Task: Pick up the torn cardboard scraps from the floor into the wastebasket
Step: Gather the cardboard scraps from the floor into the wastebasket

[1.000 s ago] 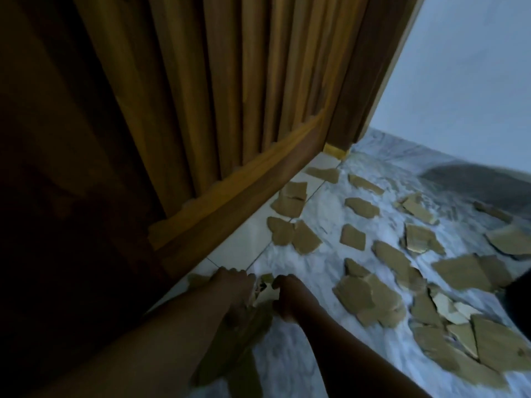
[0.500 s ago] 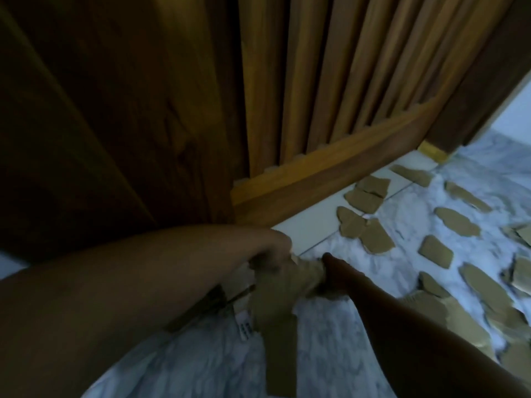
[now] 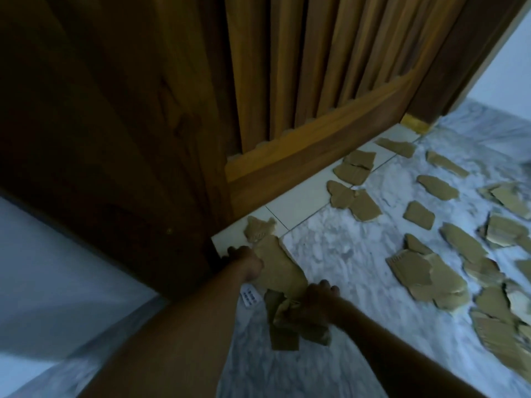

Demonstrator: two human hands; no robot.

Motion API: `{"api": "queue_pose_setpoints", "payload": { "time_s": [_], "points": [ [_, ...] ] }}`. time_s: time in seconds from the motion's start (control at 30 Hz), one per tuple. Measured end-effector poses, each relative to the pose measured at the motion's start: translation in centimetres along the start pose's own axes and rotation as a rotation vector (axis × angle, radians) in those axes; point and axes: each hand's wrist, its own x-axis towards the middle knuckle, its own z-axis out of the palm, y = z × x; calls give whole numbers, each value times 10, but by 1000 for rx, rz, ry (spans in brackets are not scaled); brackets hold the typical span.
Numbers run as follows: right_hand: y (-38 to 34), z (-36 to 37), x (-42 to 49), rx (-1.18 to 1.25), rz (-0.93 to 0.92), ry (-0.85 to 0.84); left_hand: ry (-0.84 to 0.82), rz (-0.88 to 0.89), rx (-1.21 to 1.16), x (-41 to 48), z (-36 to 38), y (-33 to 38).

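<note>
Risk: right hand (image 3: 316, 297) clamps overfull bundle (image 3: 290, 323) of cardboard; adding more likely loosens hold, pieces drop. Second risk: large scrap (image 3: 280, 265), gripped at edge by left hand (image 3: 244, 264) near door (image 3: 287, 81), may tear under one-sided pull. Loose scraps (image 3: 425, 271): brown, flat, ragged-edged, scattered over marble floor (image 3: 330, 248) at right. No wastebasket in view.

Bare from forearm to fingertip, both sides, nothing worn in view: left forearm (image 3: 184, 326) broad at near left, right forearm (image 3: 382, 340) at near right, left hand (image 3: 244, 262), right hand (image 3: 317, 300), dim, slightly blurred.
</note>
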Motion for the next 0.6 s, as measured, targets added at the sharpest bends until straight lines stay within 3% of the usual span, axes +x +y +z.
{"api": "queue_pose_setpoints", "payload": {
  "time_s": [0.1,0.23,0.43,0.6],
  "points": [
    [-20,38,-12,129,13,248,81,-7,-146,1,5,-7],
    [-38,56,-18,254,-13,370,80,34,-250,-2,9,-9],
    [-34,41,-11,407,28,286,100,58,-335,-4,15,-8],
    [-9,18,6,458,144,227,54,47,-612,-1,10,1]
  ]
}}
